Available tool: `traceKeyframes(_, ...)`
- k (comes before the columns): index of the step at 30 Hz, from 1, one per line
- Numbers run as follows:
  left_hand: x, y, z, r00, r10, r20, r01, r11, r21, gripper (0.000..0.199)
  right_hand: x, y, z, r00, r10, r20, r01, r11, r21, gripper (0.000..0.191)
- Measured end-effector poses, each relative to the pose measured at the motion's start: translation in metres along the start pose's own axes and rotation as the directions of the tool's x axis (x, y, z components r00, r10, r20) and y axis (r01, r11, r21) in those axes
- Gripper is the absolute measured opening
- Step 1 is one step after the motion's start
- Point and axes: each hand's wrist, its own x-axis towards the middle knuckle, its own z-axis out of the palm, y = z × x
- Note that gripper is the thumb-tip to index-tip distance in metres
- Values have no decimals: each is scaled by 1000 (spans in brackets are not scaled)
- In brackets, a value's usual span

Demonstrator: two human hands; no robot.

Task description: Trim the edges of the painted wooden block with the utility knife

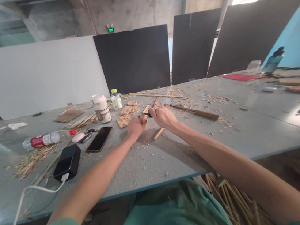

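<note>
My left hand (135, 127) is closed round a small pale wood piece (145, 110), held just above the table's grey top. My right hand (165, 118) grips a small dark knife (148, 115), whose tip lies against or very near the wood; exact contact is too small to tell. Below my right hand lies a short wooden stick (158, 133). Beyond my left hand are a patterned wooden square (124, 121) and a small wood block (126, 110). To the right rests a long tool with a brown wooden handle (207, 115).
Left of my hands are a phone (99, 139), a black power bank (67, 162) with a white cable, a red-labelled bottle (45, 140) on its side, and a white tub (101, 108). Shavings litter the table (146, 172). Bamboo strips (236, 200) stand below its edge.
</note>
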Motion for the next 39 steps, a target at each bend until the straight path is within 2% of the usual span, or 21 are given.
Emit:
traceKeyframes(8,2,3,-2,999,-1,-41,2,1000,31,44,18,5,4,995,94,-17,-95,995,-23,72)
traceKeyframes(12,-4,4,-2,998,4,-56,-1,999,54,43,17,15,4,992,120,-31,-121,992,-28,71)
traceKeyframes(16,-6,4,0,999,-8,-46,11,998,69,43,10,17,4,995,92,-25,-93,996,-16,76)
traceKeyframes(26,-2,2,0,999,-44,-24,46,995,94,44,0,1,1,1000,17,21,-17,1000,11,80)
traceKeyframes(30,-1,1,1,999,-34,-38,38,995,87,45,2,1,1,999,28,33,-28,1000,4,71)
traceKeyframes(35,0,3,1,998,-22,-54,26,996,83,42,11,7,5,994,101,50,-100,995,-21,43)
traceKeyframes(39,-4,3,0,998,-5,-68,11,996,90,41,17,14,7,987,151,59,-149,988,-37,35)
